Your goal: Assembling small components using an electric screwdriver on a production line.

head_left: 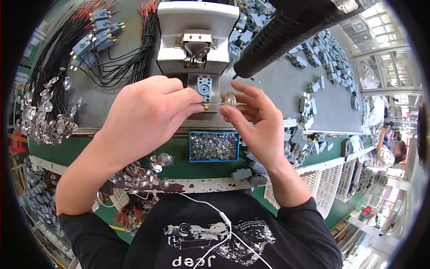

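A grey plastic switch block (204,88) with a round centre lies on the metal fixture under a bench press. My left hand (154,112) is at its near left corner, thumb and forefinger pinched on a thin copper-coloured wire (216,104). A small brass terminal (206,106) shows just beside those fingertips. The wire runs right to a round silvery metal disc (230,99). My right hand (257,116) holds that disc between thumb and fingers, its other fingers loosely curled. The left fingertips partly hide the wire's end.
The press (197,27) stands straight ahead, a black tube (277,42) slants in from the upper right. A blue bin (214,160) of small metal parts sits nearer me. Grey blocks (329,56) are strewn right; black wires (49,58) and metal discs (49,116) lie left.
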`<action>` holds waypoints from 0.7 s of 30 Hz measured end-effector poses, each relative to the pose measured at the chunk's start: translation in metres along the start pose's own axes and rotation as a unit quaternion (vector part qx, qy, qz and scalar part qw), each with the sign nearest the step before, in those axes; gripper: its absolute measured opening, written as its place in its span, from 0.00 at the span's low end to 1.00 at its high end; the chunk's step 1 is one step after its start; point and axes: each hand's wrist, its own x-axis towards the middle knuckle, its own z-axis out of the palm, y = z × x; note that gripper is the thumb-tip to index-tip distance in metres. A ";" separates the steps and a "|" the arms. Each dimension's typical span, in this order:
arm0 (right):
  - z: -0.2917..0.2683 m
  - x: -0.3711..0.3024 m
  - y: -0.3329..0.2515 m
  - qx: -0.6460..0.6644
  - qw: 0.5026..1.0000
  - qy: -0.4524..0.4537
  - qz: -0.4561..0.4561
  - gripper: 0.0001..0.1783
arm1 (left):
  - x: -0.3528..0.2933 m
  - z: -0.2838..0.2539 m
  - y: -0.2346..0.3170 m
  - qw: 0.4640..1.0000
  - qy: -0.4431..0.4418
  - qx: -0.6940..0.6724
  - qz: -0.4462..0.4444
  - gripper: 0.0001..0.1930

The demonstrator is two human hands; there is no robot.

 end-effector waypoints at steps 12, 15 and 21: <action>-0.016 0.021 0.014 0.307 0.915 -0.260 0.033 0.18 | 0.005 -0.018 -0.008 0.968 -0.092 -0.224 -0.062 0.07; -0.018 0.015 0.006 0.294 0.915 -0.269 0.057 0.18 | 0.001 -0.006 -0.007 0.972 -0.009 -0.234 -0.029 0.10; -0.020 0.004 0.010 0.239 0.949 -0.206 0.001 0.21 | -0.001 -0.001 -0.011 0.980 0.003 -0.198 0.010 0.17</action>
